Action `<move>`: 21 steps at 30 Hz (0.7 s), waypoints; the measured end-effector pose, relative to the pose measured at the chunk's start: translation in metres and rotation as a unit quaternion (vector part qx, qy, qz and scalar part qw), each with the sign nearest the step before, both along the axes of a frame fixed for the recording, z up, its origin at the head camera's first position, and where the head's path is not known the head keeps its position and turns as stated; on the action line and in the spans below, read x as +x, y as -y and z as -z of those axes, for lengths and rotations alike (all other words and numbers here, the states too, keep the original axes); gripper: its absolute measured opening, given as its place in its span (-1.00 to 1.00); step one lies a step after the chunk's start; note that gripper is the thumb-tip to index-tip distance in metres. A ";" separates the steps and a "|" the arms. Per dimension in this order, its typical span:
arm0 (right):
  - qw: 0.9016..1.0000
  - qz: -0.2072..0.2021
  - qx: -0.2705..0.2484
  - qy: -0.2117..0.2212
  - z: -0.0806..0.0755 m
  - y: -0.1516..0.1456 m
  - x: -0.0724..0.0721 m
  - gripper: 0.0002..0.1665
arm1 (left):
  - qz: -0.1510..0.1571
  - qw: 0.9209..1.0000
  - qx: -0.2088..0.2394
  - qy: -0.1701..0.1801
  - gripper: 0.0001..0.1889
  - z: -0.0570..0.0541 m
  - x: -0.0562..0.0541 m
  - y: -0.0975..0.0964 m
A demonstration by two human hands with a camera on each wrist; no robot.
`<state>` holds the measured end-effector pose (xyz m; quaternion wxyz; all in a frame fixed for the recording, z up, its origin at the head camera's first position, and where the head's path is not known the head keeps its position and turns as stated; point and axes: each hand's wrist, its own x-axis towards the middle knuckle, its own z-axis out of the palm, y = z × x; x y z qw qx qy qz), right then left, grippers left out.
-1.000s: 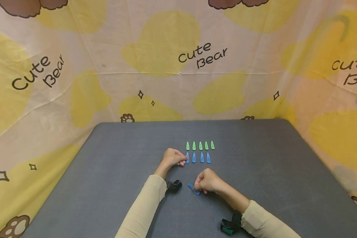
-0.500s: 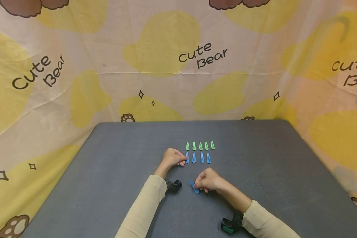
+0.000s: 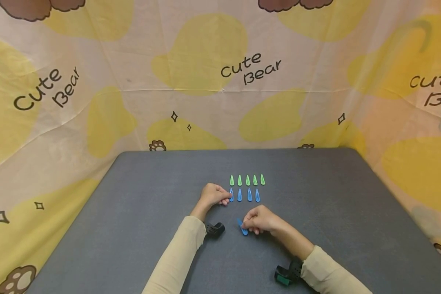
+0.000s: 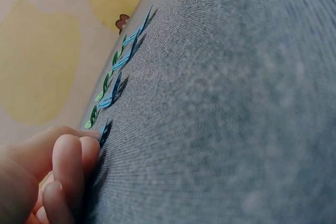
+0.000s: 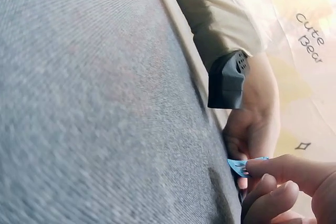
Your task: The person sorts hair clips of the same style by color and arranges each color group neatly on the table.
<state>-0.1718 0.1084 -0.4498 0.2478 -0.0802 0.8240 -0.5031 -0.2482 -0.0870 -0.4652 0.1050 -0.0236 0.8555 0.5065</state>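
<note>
My right hand (image 3: 261, 219) pinches a blue snap hair clip (image 3: 244, 232) between thumb and finger, just above the grey table. The clip leans at a slant; in the right wrist view its blue end (image 5: 239, 167) sticks out past the fingertips. Farther forward, my left hand (image 3: 214, 194) holds the leftmost blue hair clip (image 3: 231, 197) of a row by its left side, its fingertips hiding part of it. To the right of that clip lie more blue hair clips (image 3: 249, 195), evenly spaced and pointing away. Behind them runs a row of several green hair clips (image 3: 248, 180).
The grey table (image 3: 316, 196) reaches back to a yellow and pink printed cloth (image 3: 198, 53), which hangs behind and at the sides. A black wrist mount (image 3: 214, 230) sits under the left wrist, and another wrist mount (image 3: 288, 274) under the right.
My right hand has moved slightly forward and to the right with its blue hair clip, which has turned to point more steeply away. My left hand stays at the leftmost clip.
</note>
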 end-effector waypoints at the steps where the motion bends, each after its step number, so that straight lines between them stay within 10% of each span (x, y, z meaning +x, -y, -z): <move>1: 1.000 -0.002 -0.003 0.000 0.001 -0.001 -0.001 -0.88 | 0.000 1.000 0.000 0.000 -0.85 0.000 0.000 0.000; 21: 1.000 0.016 -0.019 -0.003 -0.004 -0.022 -0.014 -0.86 | 0.001 1.000 -0.003 -0.009 -0.86 0.000 0.001 -0.001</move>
